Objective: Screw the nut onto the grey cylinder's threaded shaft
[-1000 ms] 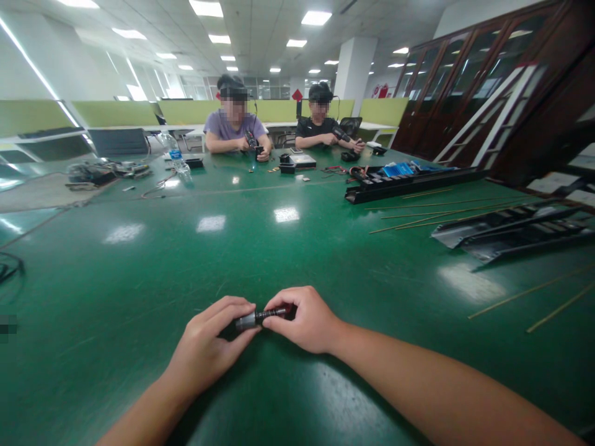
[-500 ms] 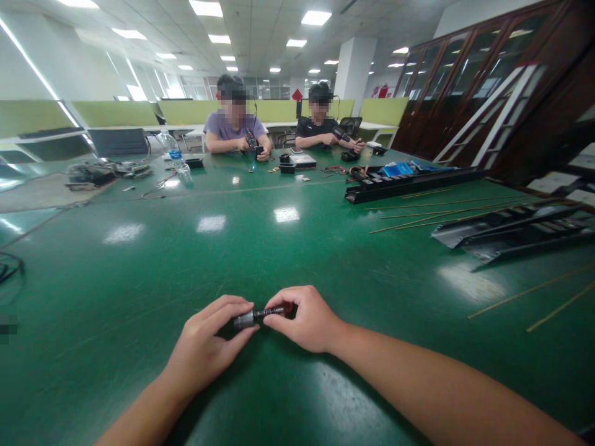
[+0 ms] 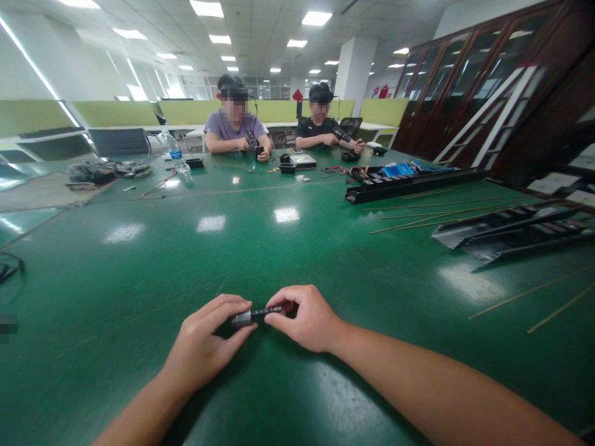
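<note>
Checking the head view: what did the hands have?

Both were together, left hand and right hand pinching a small black-and-silver cylinder between them, over the green table.

Anything else?

A person and another person sat across the table; black trays and thin sticks lay right.

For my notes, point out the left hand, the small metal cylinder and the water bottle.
Left hand (image 3: 204, 341), head view, back of the hand.
Small metal cylinder (image 3: 258, 312), head view, its dark shaft.
Water bottle (image 3: 175, 155), head view, its body.
</note>
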Motion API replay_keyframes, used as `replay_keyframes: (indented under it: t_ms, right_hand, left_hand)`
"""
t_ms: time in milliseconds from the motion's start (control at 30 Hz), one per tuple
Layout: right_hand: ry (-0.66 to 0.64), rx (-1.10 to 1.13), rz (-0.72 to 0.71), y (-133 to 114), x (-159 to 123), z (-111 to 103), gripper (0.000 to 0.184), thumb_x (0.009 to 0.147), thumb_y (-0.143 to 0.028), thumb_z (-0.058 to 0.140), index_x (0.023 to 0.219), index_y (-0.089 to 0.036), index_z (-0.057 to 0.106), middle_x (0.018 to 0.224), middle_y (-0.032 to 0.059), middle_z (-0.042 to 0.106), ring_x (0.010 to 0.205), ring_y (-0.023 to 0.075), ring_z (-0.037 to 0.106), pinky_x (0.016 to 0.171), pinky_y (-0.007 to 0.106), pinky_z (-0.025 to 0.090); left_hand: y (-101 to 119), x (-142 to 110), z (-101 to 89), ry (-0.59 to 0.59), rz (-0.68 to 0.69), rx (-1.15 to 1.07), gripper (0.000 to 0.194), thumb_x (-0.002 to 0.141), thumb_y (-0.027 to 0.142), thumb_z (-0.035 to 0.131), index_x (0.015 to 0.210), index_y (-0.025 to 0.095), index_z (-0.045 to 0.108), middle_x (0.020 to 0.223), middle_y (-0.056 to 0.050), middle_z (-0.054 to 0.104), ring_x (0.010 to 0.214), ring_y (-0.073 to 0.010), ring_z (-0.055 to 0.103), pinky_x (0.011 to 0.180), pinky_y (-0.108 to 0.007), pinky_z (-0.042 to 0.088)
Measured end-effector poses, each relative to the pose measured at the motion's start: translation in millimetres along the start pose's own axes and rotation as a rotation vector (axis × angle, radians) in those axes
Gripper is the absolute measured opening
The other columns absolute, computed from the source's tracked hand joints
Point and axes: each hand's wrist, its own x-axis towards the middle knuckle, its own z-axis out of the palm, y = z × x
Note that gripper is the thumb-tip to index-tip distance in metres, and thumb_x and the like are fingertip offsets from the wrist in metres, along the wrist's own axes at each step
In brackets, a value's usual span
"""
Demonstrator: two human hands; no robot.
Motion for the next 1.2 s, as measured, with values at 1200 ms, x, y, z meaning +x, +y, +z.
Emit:
replay_keyframes:
  t_ms: [1200]
  right_hand:
    - [0.035, 0.019, 0.052, -3.7, 1.5, -2.0, 0.01, 0.077, -0.023, 0.07, 0.083, -0.016, 0.075, 0.07, 0.0021, 0.07, 0.064, 0.0136, 0.06, 0.062, 0.024, 0.046]
  left_hand:
    - [-5.9, -0.1, -3.6, 0.026, -0.018, 0.018, 0.026, 0.082, 0.023, 0.074, 0.107, 0.021, 0.067, 0.102, -0.005, 0.069, 0.093, -0.0157, 0.068, 0.083, -0.025, 0.057]
